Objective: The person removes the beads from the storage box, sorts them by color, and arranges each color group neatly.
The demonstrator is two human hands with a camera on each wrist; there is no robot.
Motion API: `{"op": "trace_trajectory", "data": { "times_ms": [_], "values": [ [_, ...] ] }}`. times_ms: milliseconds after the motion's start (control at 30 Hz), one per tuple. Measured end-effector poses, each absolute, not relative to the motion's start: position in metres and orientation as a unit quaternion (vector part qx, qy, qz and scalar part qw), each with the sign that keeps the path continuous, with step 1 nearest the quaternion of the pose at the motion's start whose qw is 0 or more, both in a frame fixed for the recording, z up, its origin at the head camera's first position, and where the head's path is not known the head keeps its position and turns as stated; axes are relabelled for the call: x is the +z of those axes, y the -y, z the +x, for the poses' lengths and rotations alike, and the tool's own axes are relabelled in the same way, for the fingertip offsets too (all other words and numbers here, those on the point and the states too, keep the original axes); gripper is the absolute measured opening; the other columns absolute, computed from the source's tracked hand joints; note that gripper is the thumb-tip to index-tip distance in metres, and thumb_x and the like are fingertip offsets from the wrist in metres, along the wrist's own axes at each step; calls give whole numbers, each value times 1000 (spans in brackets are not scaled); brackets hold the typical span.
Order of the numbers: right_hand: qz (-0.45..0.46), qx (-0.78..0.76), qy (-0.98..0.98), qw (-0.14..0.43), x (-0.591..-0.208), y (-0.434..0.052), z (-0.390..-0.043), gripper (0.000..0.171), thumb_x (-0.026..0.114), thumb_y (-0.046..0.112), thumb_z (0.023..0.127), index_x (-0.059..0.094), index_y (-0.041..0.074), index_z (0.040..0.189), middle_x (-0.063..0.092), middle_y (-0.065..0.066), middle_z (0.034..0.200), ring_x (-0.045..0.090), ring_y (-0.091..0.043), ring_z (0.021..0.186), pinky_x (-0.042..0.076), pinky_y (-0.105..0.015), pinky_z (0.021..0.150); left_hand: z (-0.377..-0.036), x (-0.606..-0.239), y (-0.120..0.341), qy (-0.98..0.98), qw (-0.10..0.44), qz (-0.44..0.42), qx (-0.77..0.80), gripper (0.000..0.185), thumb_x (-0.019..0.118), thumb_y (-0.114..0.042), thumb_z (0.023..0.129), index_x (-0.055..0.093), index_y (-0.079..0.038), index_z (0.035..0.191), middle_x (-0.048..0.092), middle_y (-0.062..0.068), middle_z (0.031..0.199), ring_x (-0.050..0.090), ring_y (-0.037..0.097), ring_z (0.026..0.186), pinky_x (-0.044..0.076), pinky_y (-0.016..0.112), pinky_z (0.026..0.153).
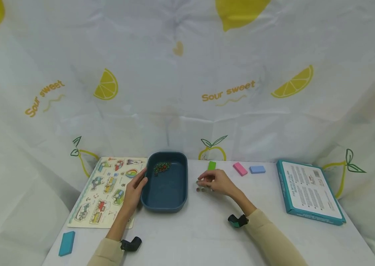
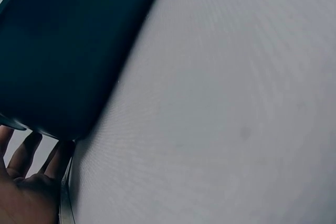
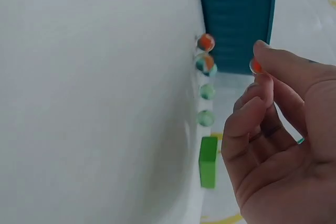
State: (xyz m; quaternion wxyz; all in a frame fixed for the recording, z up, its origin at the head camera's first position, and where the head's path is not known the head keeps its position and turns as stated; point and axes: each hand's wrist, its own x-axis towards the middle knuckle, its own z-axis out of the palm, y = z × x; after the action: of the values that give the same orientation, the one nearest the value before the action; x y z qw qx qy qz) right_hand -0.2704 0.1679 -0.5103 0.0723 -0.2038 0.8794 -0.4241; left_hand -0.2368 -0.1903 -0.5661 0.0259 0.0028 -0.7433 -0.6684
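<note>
A dark blue tray (image 1: 164, 192) sits on the table, with several green and reddish marbles (image 1: 162, 168) in its far left part. My left hand (image 1: 133, 194) is at the tray's left side; in the left wrist view its fairly straight fingers (image 2: 23, 156) touch the tray wall (image 2: 68, 66). To the right of the tray, my right hand (image 1: 217, 181) is above the table. Between thumb and fingertip it pinches an orange marble (image 3: 255, 66), partly hidden by the thumb. Several loose marbles (image 3: 206, 92), orange and green, lie on the table beside that hand.
A picture puzzle board (image 1: 109, 188) lies left of the tray. Green (image 1: 212, 165), pink (image 1: 240, 169) and blue (image 1: 257, 169) blocks lie toward the back. A teal block (image 1: 66, 243) is front left, a flat teal box (image 1: 310, 190) at right. A patterned curtain (image 1: 161, 81) hangs behind.
</note>
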Motion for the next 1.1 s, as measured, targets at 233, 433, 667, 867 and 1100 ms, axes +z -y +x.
{"op": "trace_trajectory", "data": {
  "times_ms": [233,433,667,867,1100],
  "values": [
    [-226,-383,-893,71,-530,-200,-256,11,82,16,92,81,10,101,61,5,75,51,-5,69,42,-17,59,-237,-563,188,744,25,-9,-667,51,56,-31,111,48,-18,160,43,7,170,38,29,160,39,0,109],
    [-225,-369,-898,84,-537,-203,-257,10,83,16,92,81,13,102,59,6,75,51,-5,68,41,-18,58,-237,-562,189,741,21,-8,-671,50,56,-29,111,48,-20,160,43,5,170,38,25,160,37,-2,108],
    [-229,-370,-897,78,-538,-203,-257,12,83,16,92,81,14,104,59,6,75,50,-5,68,41,-17,58,-238,-561,188,741,24,-4,-671,49,56,-27,112,49,-21,160,44,4,170,39,26,159,38,-2,107],
    [-229,-366,-899,70,-533,-202,-254,17,83,18,92,80,11,108,60,6,75,50,-4,67,41,-17,58,-236,-563,188,746,28,0,-665,50,56,-30,111,48,-20,160,44,6,169,39,28,159,38,-1,108],
    [-235,-416,-877,60,-504,-175,-258,26,80,22,96,78,6,116,65,0,79,58,-10,70,49,-21,58,-235,-565,190,746,27,4,-665,50,57,-31,111,50,-22,159,46,3,168,40,26,159,39,0,109]
  ]
}}
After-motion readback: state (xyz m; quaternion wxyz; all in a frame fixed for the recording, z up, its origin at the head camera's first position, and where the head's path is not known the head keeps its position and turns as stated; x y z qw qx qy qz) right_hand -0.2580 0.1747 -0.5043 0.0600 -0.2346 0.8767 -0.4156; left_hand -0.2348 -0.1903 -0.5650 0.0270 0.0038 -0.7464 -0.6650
